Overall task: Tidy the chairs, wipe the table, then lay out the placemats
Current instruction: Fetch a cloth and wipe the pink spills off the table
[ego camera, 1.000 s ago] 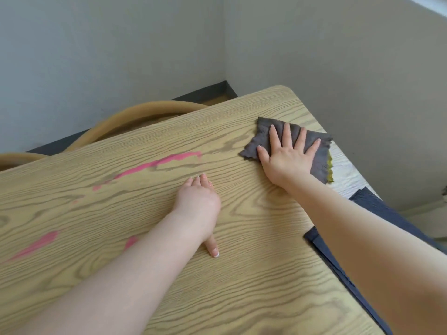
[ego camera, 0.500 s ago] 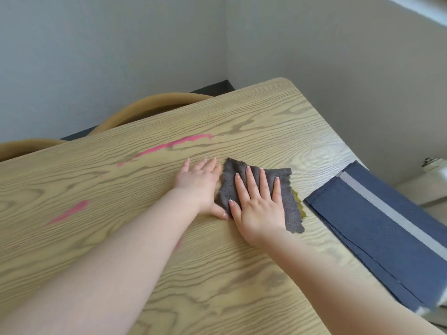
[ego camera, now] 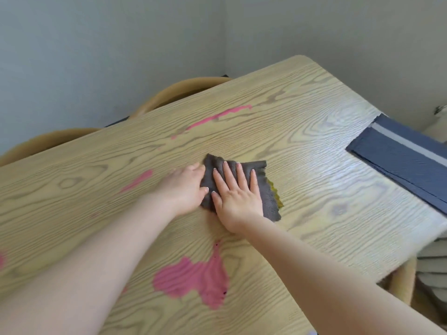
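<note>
While two bare forearms reach in from the near edge, the wooden table (ego camera: 302,122) fills most of the view, its pale top marked with a bold grain pattern and its far corner rounded off close to the grey wall (ego camera: 96,44). Two tan chair backs (ego camera: 174,91) curve up just beyond the table's far long edge. At the table's right edge lies a stack of dark blue placemats (ego camera: 396,163), the top one crossed by a pale grey stripe, and the stack runs out past the table's edge. On the near part of the table sits a large pink spill (ego camera: 196,281), blotchy and wide, with a few dark specks at its rim. Two thinner pink streaks (ego camera: 212,119) lie toward the table's far edge, and another short one is left of the table's middle. Near the table's middle rests the grey cloth (ego camera: 261,189), folded flat, with a strip of yellow showing at its right edge. The right hand (ego camera: 238,197) presses flat on the cloth, fingers straight and slightly spread. The left hand (ego camera: 186,187) rests on the table just beside it, its fingers touching the cloth's left edge; how far they curl I cannot tell.
</note>
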